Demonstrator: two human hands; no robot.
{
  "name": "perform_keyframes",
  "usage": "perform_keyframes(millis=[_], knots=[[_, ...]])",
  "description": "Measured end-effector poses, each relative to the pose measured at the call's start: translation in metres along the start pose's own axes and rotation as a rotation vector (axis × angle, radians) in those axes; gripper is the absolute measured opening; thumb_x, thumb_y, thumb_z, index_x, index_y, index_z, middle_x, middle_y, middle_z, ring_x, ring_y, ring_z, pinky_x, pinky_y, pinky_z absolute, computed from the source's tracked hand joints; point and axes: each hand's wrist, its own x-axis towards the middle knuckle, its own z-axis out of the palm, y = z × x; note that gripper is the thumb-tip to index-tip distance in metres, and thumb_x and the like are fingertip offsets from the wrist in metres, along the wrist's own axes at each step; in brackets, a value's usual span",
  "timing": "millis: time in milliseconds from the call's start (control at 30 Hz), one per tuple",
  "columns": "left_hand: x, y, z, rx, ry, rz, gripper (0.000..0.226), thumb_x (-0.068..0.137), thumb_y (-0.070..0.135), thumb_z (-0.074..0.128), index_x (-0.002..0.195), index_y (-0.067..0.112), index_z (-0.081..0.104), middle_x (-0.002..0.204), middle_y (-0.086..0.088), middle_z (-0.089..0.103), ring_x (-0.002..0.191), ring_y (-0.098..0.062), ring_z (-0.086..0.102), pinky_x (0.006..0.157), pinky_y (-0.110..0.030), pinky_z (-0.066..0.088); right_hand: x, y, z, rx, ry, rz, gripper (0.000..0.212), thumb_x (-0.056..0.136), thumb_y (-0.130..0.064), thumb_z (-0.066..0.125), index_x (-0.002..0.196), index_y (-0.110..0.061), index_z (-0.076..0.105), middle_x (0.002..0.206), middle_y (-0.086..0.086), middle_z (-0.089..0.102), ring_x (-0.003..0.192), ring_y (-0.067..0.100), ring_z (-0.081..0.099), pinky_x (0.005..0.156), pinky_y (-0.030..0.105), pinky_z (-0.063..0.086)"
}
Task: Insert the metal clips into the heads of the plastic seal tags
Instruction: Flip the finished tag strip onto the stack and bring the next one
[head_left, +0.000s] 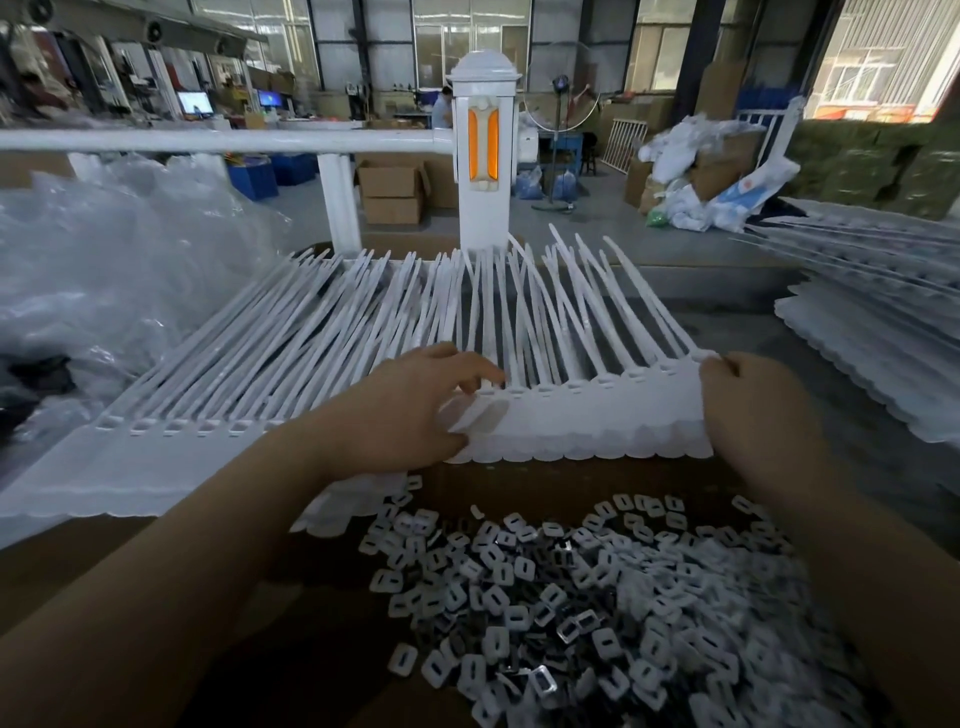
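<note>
- Strip of white seal tags (571, 421) lies across centre, tails fanning far.
- Left hand (410, 410) grips strip's left part, thumb under, fingers over.
- Right hand (753, 410) pinches strip's right end.
- Metal clips (597, 597) heaped near, right of centre.

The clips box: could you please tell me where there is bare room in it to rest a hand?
Bare cardboard floor lies left of the clips, under the left forearm. The right half is crowded with clips. Behind, the tags cover the box edge.
</note>
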Motion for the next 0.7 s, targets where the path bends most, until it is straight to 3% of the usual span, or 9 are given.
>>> perform_keyframes(millis=[100,233,333,400,533,633,700], knots=[[0.0,0.005,0.0,-0.011,0.07,0.044,0.054,0.086,0.015,0.065,0.136,0.029,0.05,0.12,0.004,0.048,0.112,-0.016,0.048,0.099,-0.046,0.042,-0.001,-0.001,-0.004,0.075,0.031,-0.025,0.036,0.1,-0.029,0.032,0.088,-0.006,0.058,0.079,0.011,0.057,0.086,0.036,0.056,0.079,0.047,0.046],[-0.002,0.01,-0.001,-0.009,0.161,0.093,0.05,0.092,0.01,0.054,0.14,0.023,0.047,0.13,0.0,0.047,0.116,-0.019,0.048,0.099,-0.047,0.041,-0.002,-0.007,-0.009,0.09,0.127,-0.025,0.03,0.1,-0.03,0.033,0.083,-0.013,0.052,0.084,0.008,0.052,0.105,0.039,0.05,0.1,0.052,0.036],[-0.001,0.013,-0.002,0.004,0.167,0.117,0.05,0.091,0.016,0.054,0.14,0.024,0.048,0.128,0.001,0.049,0.114,-0.019,0.048,0.097,-0.044,0.042,-0.001,-0.007,-0.014,0.041,0.184,-0.011,0.034,0.098,-0.027,0.033,0.072,-0.013,0.048,0.08,0.009,0.053,0.103,0.04,0.051,0.1,0.052,0.035],[0.0,0.013,0.001,0.046,0.113,0.108,0.052,0.09,0.021,0.058,0.14,0.029,0.047,0.129,0.003,0.048,0.114,-0.019,0.046,0.097,-0.041,0.04,0.001,-0.003,-0.017,-0.027,0.169,0.01,0.038,0.096,-0.027,0.033,0.061,-0.017,0.043,0.075,0.009,0.051,0.101,0.04,0.051,0.1,0.052,0.035],[0.0,0.011,0.01,0.089,-0.072,0.057,0.062,0.084,0.029,0.066,0.14,0.041,0.042,0.136,0.007,0.044,0.124,-0.015,0.039,0.107,-0.041,0.036,0.002,0.007,-0.019,-0.336,-0.005,-0.008,0.041,0.096,-0.031,0.031,0.06,-0.016,0.047,0.084,0.012,0.054,0.106,0.04,0.048,0.1,0.051,0.034],[0.0,0.006,0.011,0.059,-0.181,0.028,0.068,0.08,0.035,0.071,0.139,0.048,0.038,0.14,0.012,0.037,0.13,-0.014,0.032,0.112,-0.041,0.032,0.001,0.01,-0.017,-0.406,0.007,0.008,0.048,0.092,-0.041,0.034,0.062,-0.012,0.058,0.082,0.012,0.058,0.107,0.038,0.048,0.099,0.047,0.03],[0.0,0.002,0.011,0.011,-0.223,0.023,0.069,0.08,0.041,0.074,0.138,0.049,0.038,0.137,0.015,0.036,0.13,-0.012,0.031,0.111,-0.041,0.033,-0.003,0.008,-0.017,-0.582,0.053,-0.035,0.047,0.09,-0.044,0.038,0.066,-0.01,0.06,0.093,0.014,0.061,0.112,0.038,0.044,0.098,0.046,0.027]])
